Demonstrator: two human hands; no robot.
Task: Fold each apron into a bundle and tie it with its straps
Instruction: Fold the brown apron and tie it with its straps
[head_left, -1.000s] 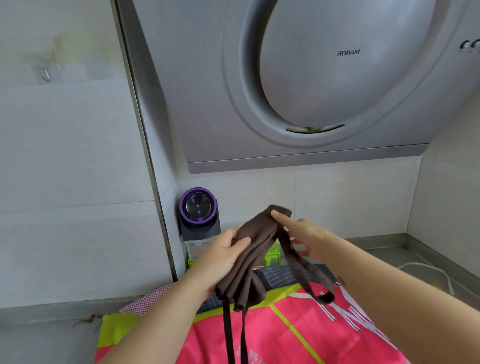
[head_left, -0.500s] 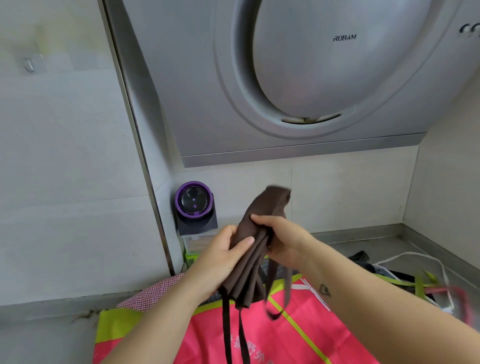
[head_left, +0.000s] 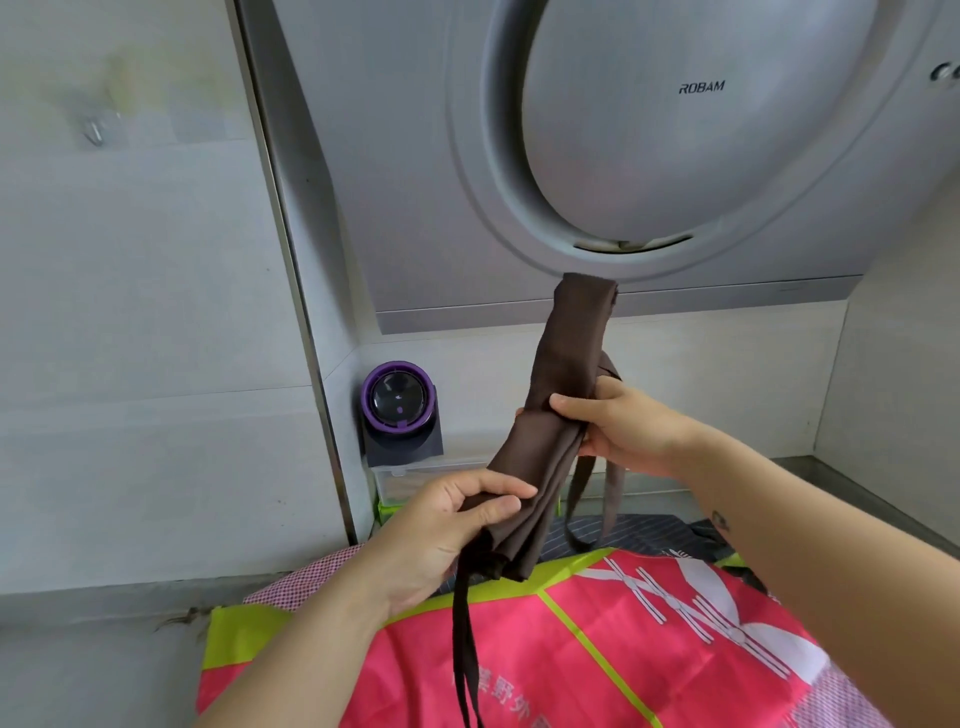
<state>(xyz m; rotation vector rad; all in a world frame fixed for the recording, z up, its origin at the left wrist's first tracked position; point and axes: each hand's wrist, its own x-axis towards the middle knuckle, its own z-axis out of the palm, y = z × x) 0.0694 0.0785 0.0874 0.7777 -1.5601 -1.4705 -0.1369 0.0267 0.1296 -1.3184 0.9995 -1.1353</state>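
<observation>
The dark brown cloth apron (head_left: 571, 338) is up in the air, folded into a long narrow bundle and held at a slant above the counter, its top end poking up in front of the lower edge of the big grey metal range hood (head_left: 415, 208). The left hand (head_left: 436, 540) grips the lower part of the bundle, thumb laid across the front and fingers curled round the cloth. The right hand (head_left: 623, 431) clamps the middle, fingers wrapped over the front and thumb underneath. Two thin brown straps (head_left: 460, 649) dangle straight down from the bottom end, running out of view at the lower edge. A wider brown loop (head_left: 613, 493) hangs below the right hand.

Underneath, spread on the grey counter (head_left: 93, 675), lies a bright pink apron with lime-green bands and white print (head_left: 519, 665). A dark striped cloth (head_left: 649, 530) peeks out behind it, and a pink checked cloth (head_left: 301, 584) shows at its left corner. Back by the wall stands a dark device with a purple ring round its lens-like face (head_left: 397, 402), set on a clear plastic box (head_left: 395, 480).
</observation>
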